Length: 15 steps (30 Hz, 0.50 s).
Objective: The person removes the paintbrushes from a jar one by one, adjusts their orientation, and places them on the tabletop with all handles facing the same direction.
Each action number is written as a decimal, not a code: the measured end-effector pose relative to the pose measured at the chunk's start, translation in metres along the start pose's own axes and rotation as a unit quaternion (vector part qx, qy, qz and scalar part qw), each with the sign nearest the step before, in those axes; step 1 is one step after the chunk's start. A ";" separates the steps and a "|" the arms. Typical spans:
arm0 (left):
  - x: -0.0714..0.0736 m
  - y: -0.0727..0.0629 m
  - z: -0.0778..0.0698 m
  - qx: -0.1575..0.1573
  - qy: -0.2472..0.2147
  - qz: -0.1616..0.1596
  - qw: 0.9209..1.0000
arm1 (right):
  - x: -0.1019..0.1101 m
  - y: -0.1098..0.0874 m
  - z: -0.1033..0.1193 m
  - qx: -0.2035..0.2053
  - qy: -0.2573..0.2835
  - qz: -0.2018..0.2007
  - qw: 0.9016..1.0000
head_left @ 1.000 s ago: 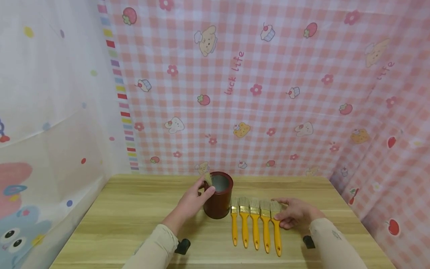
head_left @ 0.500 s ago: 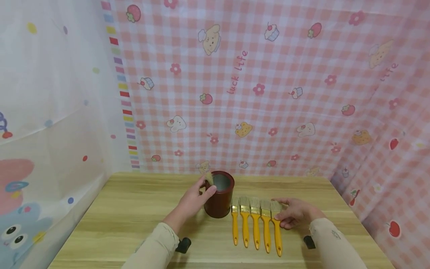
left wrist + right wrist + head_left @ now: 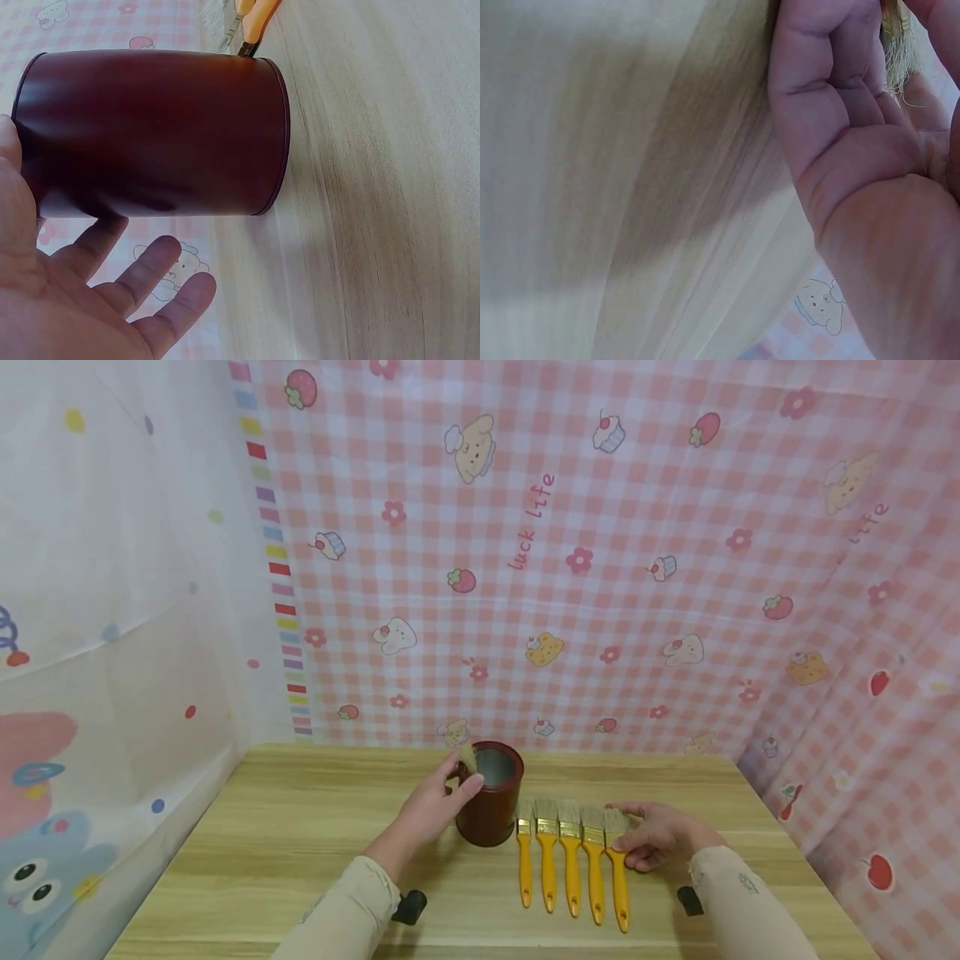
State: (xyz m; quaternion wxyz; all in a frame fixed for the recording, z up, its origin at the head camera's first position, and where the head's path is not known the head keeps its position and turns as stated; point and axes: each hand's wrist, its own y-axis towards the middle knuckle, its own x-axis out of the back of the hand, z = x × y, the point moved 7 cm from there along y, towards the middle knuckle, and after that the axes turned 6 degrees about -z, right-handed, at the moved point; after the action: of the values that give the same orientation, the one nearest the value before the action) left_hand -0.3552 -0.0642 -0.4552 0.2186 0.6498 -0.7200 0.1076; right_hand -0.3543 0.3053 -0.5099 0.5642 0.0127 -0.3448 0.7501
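Note:
In the head view a dark red-brown can (image 3: 489, 814) stands upright with its mouth open. Bristles of a paintbrush (image 3: 468, 758) show at its left rim; the handle is hidden. My left hand (image 3: 433, 806) has thumb and index finger around those bristles at the rim; in the left wrist view its other fingers (image 3: 154, 277) spread beside the can. To the right, several yellow-handled paintbrushes (image 3: 572, 868) lie side by side, bristles away from me. My right hand (image 3: 663, 835) pinches the rightmost paintbrush (image 3: 619, 885) near its metal band, thumb on top.
Everything stands on a wood-grain table (image 3: 315, 827). A pink checked curtain (image 3: 570, 610) hangs behind its far edge, and a white patterned curtain (image 3: 135, 610) is on the left. Small black devices (image 3: 408, 908) sit at both wrists.
The head view has shifted slightly. Both hands, the can and the paintbrushes keep their places relative to each other.

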 end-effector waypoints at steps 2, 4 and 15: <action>0.000 0.000 0.000 -0.003 0.001 0.000 1.000 | 0.000 0.000 0.000 -0.002 -0.002 -0.005 1.000; 0.000 0.000 0.000 -0.005 0.001 0.000 1.000 | 0.000 0.001 -0.001 -0.006 -0.005 -0.009 1.000; 0.000 0.000 0.000 -0.004 -0.001 0.000 1.000 | 0.002 0.002 -0.004 -0.008 -0.028 -0.013 0.999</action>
State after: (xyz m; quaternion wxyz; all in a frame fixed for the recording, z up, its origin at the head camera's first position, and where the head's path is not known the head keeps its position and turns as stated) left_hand -0.3547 -0.0642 -0.4552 0.2202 0.6493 -0.7204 0.1043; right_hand -0.3551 0.3088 -0.5133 0.5643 0.0340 -0.3660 0.7392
